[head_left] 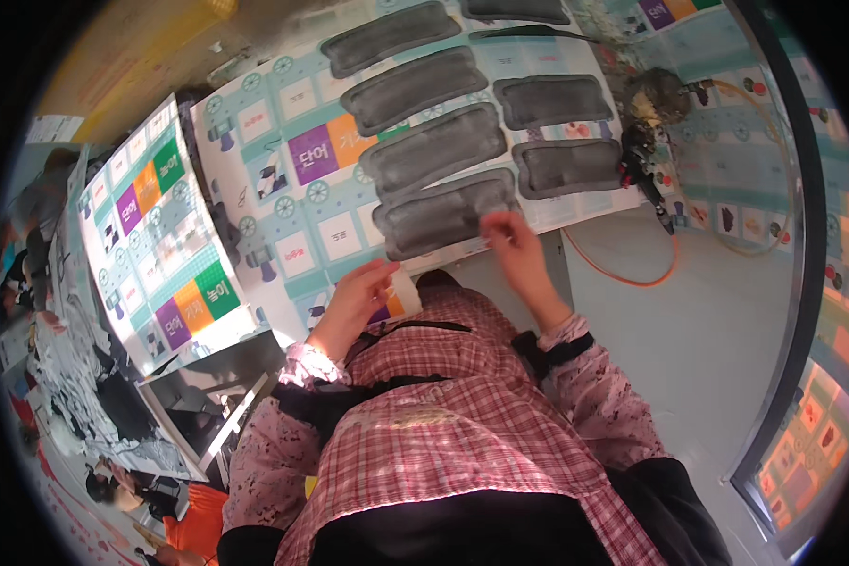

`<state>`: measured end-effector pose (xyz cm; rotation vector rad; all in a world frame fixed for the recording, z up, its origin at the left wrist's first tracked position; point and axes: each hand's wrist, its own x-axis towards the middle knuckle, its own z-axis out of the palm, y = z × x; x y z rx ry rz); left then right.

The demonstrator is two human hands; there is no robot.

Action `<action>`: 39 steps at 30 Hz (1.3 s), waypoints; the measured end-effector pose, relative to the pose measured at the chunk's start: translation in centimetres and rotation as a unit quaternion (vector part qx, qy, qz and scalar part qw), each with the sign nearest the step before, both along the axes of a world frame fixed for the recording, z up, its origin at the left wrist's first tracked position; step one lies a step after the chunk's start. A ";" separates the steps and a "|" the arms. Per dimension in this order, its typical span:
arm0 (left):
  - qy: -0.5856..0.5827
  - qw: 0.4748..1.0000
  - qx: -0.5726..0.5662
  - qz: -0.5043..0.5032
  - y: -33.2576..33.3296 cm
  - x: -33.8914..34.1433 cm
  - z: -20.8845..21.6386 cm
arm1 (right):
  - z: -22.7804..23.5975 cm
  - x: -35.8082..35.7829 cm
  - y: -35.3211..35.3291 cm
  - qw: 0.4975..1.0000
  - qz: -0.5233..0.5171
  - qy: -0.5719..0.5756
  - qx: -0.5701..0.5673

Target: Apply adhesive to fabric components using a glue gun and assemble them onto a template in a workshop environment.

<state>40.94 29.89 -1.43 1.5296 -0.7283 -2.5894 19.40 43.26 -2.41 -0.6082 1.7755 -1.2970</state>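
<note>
Dark grey padded rectangular pieces lie in two columns on a printed sheet (283, 212). The nearest grey piece (443, 219) is in front of me, close to the table's front edge. My right hand (521, 253) is over this piece's right end, fingers bent and fingertips drawn together; anything between them is too small to make out. At the table edge, left of the piece, my left hand (357, 300) has its fingers curled together. A cream-coloured curved thing (406, 294) sits against its fingertips; its kind is unclear.
A black air-gun-like tool (643, 170) with an orange hose (632, 281) is at the table's right end. On the left stands a tilted board (156, 245) covered in the same print. A dark-framed panel (802, 189) rises at the right. A person in orange (198, 524) is at the lower left.
</note>
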 end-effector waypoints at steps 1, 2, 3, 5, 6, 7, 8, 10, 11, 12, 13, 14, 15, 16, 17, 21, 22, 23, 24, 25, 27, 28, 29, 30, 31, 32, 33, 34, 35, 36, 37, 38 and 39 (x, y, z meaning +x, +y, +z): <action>0.007 1.000 0.015 0.011 -0.1 0.6 -0.6 | 0.2 -1.8 -0.2 0.993 -0.034 0.112 0.011; -0.003 0.999 0.029 0.023 -0.1 0.2 -0.2 | 0.3 -3.5 -0.2 0.972 -0.069 0.223 0.024; -0.001 0.999 0.029 0.021 -0.1 0.2 -0.4 | 0.3 -5.0 -0.3 0.971 -0.071 0.225 0.024; -0.023 0.999 0.029 0.036 -0.1 0.0 -0.6 | 0.3 -7.4 -0.4 0.858 0.009 0.510 0.059; -0.021 0.999 0.029 0.034 -0.2 -0.1 -0.6 | 0.1 -7.9 -0.5 0.857 0.007 0.512 0.061; -0.035 0.999 0.005 0.037 -0.2 0.0 -0.6 | -0.3 -8.2 -0.5 0.847 0.006 0.526 0.080; -0.048 0.998 -0.019 0.041 -0.3 -0.3 -0.1 | -0.3 -8.5 -0.6 0.836 0.007 0.539 0.100; -0.058 0.997 -0.040 0.032 -0.7 -0.7 1.0 | -0.5 -8.5 -0.5 0.825 0.037 0.550 0.122; -0.070 0.995 -0.063 0.024 -1.0 -1.0 1.9 | -0.5 -8.3 -0.6 0.814 0.067 0.559 0.141; -0.069 0.995 -0.063 0.021 -1.2 -1.5 2.5 | -0.7 -8.3 -0.5 0.814 0.066 0.560 0.143; -0.057 0.996 -0.074 -0.011 -1.5 -2.1 3.0 | -1.0 -8.3 -0.4 0.786 0.089 0.596 0.137; -0.047 0.994 -0.087 -0.042 -1.8 -2.6 3.6 | -1.2 -8.2 -0.3 0.758 0.111 0.630 0.129; -0.046 0.994 -0.087 -0.046 -2.1 -3.3 4.0 | -1.5 -8.4 -0.3 0.758 0.109 0.630 0.132; -0.030 0.990 -0.101 -0.098 -2.2 -4.2 4.4 | -1.8 -8.7 -0.4 0.746 0.123 0.643 0.125; -0.014 0.982 -0.115 -0.150 -2.4 -5.4 4.7 | -1.9 -9.1 -0.5 0.733 0.137 0.656 0.118; 0.004 0.957 -0.134 -0.257 -2.3 -10.7 5.2 | -2.0 -10.1 -0.4 0.719 0.121 0.677 0.100; 0.030 0.950 -0.128 -0.282 -2.1 -12.1 5.2 | -1.8 -10.6 -0.5 0.740 0.098 0.661 0.077; 0.057 0.942 -0.120 -0.307 -1.7 -13.5 4.7 | -1.9 -11.0 -0.3 0.759 0.075 0.644 0.056; 0.056 0.942 -0.120 -0.309 -1.2 -14.7 3.9 | -1.1 -11.1 -0.5 0.760 0.074 0.644 0.057; 0.072 0.933 -0.106 -0.336 -0.6 -15.8 2.8 | -0.2 -11.2 -0.4 0.785 0.043 0.617 0.041; 0.084 0.923 -0.096 -0.362 -0.2 -18.3 1.9 | 1.2 -11.1 -0.2 0.808 0.010 0.588 0.020; 0.094 0.945 -0.070 -0.307 -0.4 -19.7 1.6 | 1.5 -10.8 -0.1 0.814 0.004 0.580 0.028; 0.106 0.961 -0.043 -0.252 -0.6 -21.3 1.1 | 1.5 -10.8 0.2 0.818 -0.002 0.574 0.040; 0.106 0.960 -0.044 -0.255 -0.7 -22.6 0.9 | 1.6 -10.8 0.5 0.818 -0.006 0.574 0.040; 0.091 0.964 -0.045 -0.246 -0.7 -23.8 0.7 | 1.6 -10.7 0.7 0.820 -0.022 0.570 0.043; 0.078 0.967 -0.043 -0.239 -0.6 -24.9 0.4 | 1.7 -10.6 1.0 0.822 -0.039 0.566 0.049; 0.079 0.966 -0.045 -0.243 -0.8 -25.6 -0.7 | 1.9 -10.4 1.0 0.821 -0.043 0.567 0.050; 0.096 0.940 -0.141 -0.296 -1.0 -26.0 -2.2 | 2.0 -10.2 0.9 0.826 -0.043 0.560 0.036; 0.115 0.901 -0.231 -0.349 -0.7 -26.6 -3.7 | 2.0 -10.2 1.3 0.830 -0.044 0.555 0.028; 0.115 0.899 -0.234 -0.352 -0.7 -26.6 -4.6 | 1.9 -10.0 1.4 0.830 -0.049 0.555 0.028; 0.110 0.896 -0.245 -0.354 -0.8 -26.6 -5.4 | 1.7 -9.7 1.7 0.835 -0.039 0.548 0.031; 0.106 0.892 -0.256 -0.357 -0.9 -26.9 -5.3 | 1.6 -9.6 1.9 0.840 -0.030 0.541 0.034; 0.107 0.890 -0.258 -0.360 -0.6 -27.1 -5.1 | 1.7 -9.7 2.3 0.839 -0.033 0.542 0.034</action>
